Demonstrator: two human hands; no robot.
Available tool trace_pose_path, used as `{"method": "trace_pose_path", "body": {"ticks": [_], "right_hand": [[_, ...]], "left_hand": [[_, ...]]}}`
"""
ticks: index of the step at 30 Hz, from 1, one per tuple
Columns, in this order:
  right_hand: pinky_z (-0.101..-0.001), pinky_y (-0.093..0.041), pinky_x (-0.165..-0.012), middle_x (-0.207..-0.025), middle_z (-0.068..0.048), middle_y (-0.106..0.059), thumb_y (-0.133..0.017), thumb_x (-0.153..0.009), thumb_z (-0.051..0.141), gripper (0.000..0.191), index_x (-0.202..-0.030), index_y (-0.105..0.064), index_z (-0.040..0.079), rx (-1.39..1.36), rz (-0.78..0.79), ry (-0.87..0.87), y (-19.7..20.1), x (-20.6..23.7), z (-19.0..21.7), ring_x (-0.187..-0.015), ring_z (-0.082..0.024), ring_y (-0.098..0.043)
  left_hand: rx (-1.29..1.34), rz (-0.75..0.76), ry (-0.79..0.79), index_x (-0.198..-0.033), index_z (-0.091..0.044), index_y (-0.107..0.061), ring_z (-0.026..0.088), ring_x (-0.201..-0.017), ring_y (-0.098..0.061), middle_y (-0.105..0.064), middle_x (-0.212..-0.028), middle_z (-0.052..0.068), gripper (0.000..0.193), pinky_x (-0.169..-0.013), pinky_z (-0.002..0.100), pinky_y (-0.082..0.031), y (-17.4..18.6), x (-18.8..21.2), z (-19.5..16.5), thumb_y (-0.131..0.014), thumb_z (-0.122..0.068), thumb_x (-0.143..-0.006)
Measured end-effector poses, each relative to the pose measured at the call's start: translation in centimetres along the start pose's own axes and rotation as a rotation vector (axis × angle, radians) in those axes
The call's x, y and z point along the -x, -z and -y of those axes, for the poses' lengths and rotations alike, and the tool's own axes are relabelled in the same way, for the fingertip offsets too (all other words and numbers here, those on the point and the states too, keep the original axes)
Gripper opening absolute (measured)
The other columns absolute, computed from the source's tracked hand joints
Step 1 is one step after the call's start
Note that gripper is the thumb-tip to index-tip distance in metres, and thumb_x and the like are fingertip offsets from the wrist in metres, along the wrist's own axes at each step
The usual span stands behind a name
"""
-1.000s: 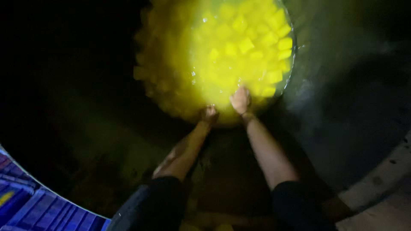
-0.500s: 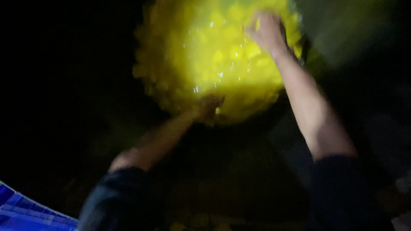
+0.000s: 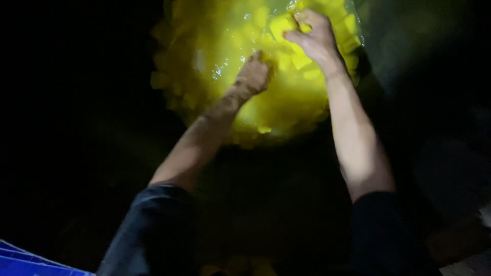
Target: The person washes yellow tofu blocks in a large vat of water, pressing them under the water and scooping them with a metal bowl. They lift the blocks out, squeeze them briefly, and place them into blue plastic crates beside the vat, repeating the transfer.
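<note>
Yellow cubes [image 3: 286, 102], wet and brightly lit, lie heaped in a rounded pile at the top of the view, with darkness all around. Both of the person's bare forearms reach up and away from the body into this heap. The left hand [image 3: 254, 75] sits near the middle of the pile, fingers curled down among the cubes; whether it grips any cannot be told. The right hand [image 3: 313, 37] lies further up the pile towards its far right side, fingers loosely bent and spread over the cubes, nothing clearly held. The left hand is nearer the pile's centre and near edge. Dark sleeves [image 3: 153, 230] cover both upper arms. A blue crate [image 3: 30, 258] corner shows well below and left of the pile.
</note>
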State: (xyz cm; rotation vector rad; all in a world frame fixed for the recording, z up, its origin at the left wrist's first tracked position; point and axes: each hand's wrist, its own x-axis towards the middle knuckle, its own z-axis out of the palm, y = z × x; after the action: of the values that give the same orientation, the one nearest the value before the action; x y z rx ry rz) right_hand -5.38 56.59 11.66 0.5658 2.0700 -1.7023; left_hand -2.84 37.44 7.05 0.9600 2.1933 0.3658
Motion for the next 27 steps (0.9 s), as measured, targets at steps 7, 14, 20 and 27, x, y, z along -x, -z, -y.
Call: {"method": "trace_pose_path", "body": {"ticks": [7, 14, 20, 27], "right_hand": [[-0.0274, -0.057, -0.089, -0.109, -0.003, -0.072, -0.082, -0.087, 0.003, 0.034, -0.119, -0.068, -0.001, -0.312, 0.039, -0.078, -2.8, 8.1, -3.6, -0.099, -0.012, -0.068], [-0.03, -0.055, -0.094, -0.113, -0.009, -0.069, -0.077, -0.096, 0.006, 0.031, -0.122, -0.063, -0.002, 0.004, -0.14, 0.019, -7.8, 9.9, -1.1, -0.107, -0.016, -0.064], [-0.0459, -0.04, -0.108, -0.144, -0.033, -0.052, -0.064, -0.114, 0.021, 0.048, -0.144, -0.052, -0.015, 0.667, -0.202, 0.669, -7.9, 10.3, 4.8, -0.133, -0.046, -0.047], [-0.0369, -0.044, -0.106, -0.135, -0.017, -0.063, -0.05, -0.108, 0.029, 0.041, -0.136, -0.061, 0.001, 0.518, -0.073, -0.135, -11.5, 15.2, -0.8, -0.125, -0.029, -0.058]], "left_hand": [[1.958, -0.3, 0.252, -0.138, -0.015, -0.05, 0.026, -0.096, -0.06, -0.063, -0.111, 0.015, 0.062, -0.083, 0.04, -0.055, 0.9, 3.4, 1.2, -0.048, -0.001, -0.077], [2.498, -0.611, 0.292, -0.135, -0.006, -0.044, 0.03, -0.099, -0.063, -0.062, -0.112, 0.016, 0.04, -0.086, 0.044, -0.057, 0.9, 2.2, -2.8, -0.05, -0.021, -0.098], [2.687, -0.684, 0.068, -0.142, -0.012, -0.04, 0.031, -0.099, -0.064, -0.062, -0.116, 0.017, 0.046, -0.085, 0.044, -0.057, 4.4, 3.6, -5.4, -0.049, -0.02, -0.097], [2.583, -0.751, -0.244, -0.124, -0.014, -0.05, 0.028, -0.09, -0.068, -0.067, -0.105, 0.011, 0.032, -0.08, 0.048, -0.057, 11.4, 5.7, -4.5, -0.052, -0.023, -0.093]]}}
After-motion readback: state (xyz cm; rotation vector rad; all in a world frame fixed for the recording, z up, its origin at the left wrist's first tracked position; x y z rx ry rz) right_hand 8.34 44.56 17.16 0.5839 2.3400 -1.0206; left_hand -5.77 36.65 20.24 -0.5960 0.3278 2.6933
